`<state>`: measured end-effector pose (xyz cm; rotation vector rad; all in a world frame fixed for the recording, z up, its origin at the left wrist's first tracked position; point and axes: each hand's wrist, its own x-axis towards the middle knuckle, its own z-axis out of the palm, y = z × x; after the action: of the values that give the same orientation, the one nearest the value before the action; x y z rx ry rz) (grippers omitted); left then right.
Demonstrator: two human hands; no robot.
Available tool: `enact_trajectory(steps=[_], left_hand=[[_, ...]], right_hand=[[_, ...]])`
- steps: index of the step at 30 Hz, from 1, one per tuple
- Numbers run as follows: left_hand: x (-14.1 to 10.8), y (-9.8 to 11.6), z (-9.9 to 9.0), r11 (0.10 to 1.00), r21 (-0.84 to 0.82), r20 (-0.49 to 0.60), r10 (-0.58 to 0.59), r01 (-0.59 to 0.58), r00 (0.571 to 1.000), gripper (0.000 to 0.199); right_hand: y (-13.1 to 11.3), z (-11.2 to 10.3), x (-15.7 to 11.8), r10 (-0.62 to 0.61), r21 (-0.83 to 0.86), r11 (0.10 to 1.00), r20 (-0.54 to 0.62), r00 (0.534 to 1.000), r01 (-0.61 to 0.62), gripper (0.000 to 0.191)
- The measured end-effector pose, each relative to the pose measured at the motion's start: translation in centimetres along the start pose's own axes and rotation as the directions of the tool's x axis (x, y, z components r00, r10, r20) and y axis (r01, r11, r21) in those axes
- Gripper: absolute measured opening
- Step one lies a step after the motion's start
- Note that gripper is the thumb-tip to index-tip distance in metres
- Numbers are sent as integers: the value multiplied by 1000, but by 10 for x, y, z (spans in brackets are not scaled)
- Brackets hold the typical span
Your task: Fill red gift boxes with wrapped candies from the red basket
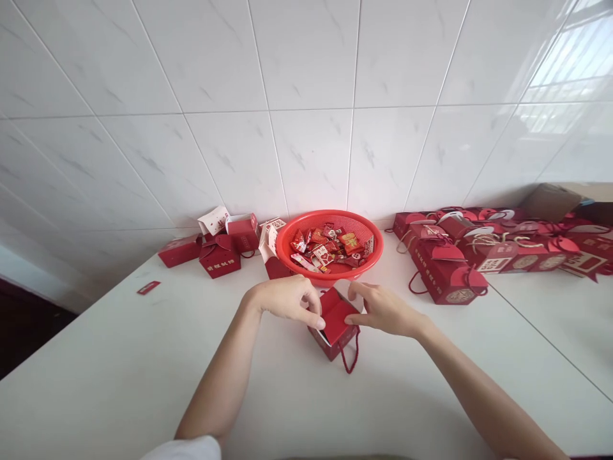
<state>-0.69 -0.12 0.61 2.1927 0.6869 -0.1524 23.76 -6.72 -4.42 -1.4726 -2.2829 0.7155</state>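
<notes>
A small red paper gift box stands on the white counter right in front of me, with its top flaps folded partly inward and a red cord handle hanging at the front. My left hand pinches the box's left edge and flap between thumb and fingers. My right hand reaches in from the other side, its fingertips holding the flap's right edge. The inside of the box is hidden by the flaps and my fingers.
Behind the hands, a red plastic basket holds several wrapped sweets. Red gift boxes stand to its left. Many more red boxes and flat pieces with cord handles lie to the right, near a cardboard carton. White tiles form the wall.
</notes>
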Motion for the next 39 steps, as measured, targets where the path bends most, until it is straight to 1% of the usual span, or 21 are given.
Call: enact_trajectory(steps=[3, 4, 5, 6, 7, 9, 10, 11, 13, 15, 17, 18, 20, 21, 23, 25, 27, 29, 34, 36, 39], left_hand=[[3, -4, 0, 999, -32, 35, -21, 22, 999, 24], [4, -6, -1, 999, -47, 26, -17, 18, 1000, 26], [5, -8, -1, 998, -56, 5, -16, 17, 1000, 26], [5, -9, -1, 998, -53, -31, -26, 24, 999, 24], [6, -10, -1, 999, -36, -80, -44, 41, 996, 21], [9, -9, 1, 993, 40, -192, -103, 113, 976, 22], [11, -7, 3, 984, 82, -238, -135, 158, 962, 24], [13, -5, 5, 974, 114, -269, -160, 196, 950, 29], [16, 0, 10, 961, 150, -286, -184, 233, 940, 40], [17, 6, 14, 963, 169, -262, -163, 211, 951, 48], [19, 9, 16, 971, 192, -201, -106, 145, 974, 47], [19, 10, 16, 975, 193, -168, -82, 114, 982, 45], [21, 8, 14, 983, 166, -106, -59, 76, 993, 39], [23, 6, 13, 987, 143, -82, -57, 68, 995, 36], [27, -2, 11, 994, 95, -45, -44, 48, 998, 32], [31, -9, 10, 998, 67, -19, -20, 22, 1000, 33], [34, -14, 10, 998, 61, -11, -18, 19, 1000, 36], [35, -15, 11, 997, 63, -13, -39, 39, 999, 38], [30, -5, 12, 993, 82, -29, -84, 87, 996, 39], [27, -1, 13, 990, 100, -50, -96, 100, 994, 40], [24, 4, 16, 983, 114, -87, -132, 141, 987, 40]], right_hand=[[3, 11, -1, 5, 128, 992, -83, 997, 6, 50], [5, 14, -1, 3, 170, 985, -116, 993, 17, 57], [8, 18, -2, -5, 204, 978, -154, 988, 37, 60], [10, 22, -2, -28, 225, 972, -194, 981, 72, 57], [13, 26, -3, -69, 231, 965, -234, 970, 124, 48], [17, 35, -4, -190, 205, 944, -300, 935, 258, 27], [19, 39, -4, -250, 186, 929, -319, 914, 319, 21], [20, 43, -4, -297, 170, 915, -332, 895, 367, 22], [21, 47, -4, -342, 164, 895, -344, 875, 414, 26], [20, 47, -5, -345, 203, 882, -339, 876, 426, 27], [21, 44, -6, -313, 287, 866, -329, 891, 410, 28], [23, 42, -6, -277, 335, 860, -326, 904, 384, 30], [29, 40, -6, -158, 423, 859, -319, 934, 290, 36], [34, 39, -6, -92, 459, 859, -296, 951, 226, 40], [45, 40, -7, -4, 509, 855, -184, 983, 99, 48], [56, 42, -8, -4, 534, 845, -9, 1000, 8, 54], [63, 45, -9, -35, 535, 844, 126, 991, -38, 55], [65, 46, -10, -34, 527, 847, 185, 982, -70, 54], [58, 46, -12, -23, 509, 855, 230, 973, -100, 48], [55, 47, -13, -24, 504, 859, 211, 977, -88, 46], [54, 49, -13, -9, 492, 868, 143, 990, -63, 45]])
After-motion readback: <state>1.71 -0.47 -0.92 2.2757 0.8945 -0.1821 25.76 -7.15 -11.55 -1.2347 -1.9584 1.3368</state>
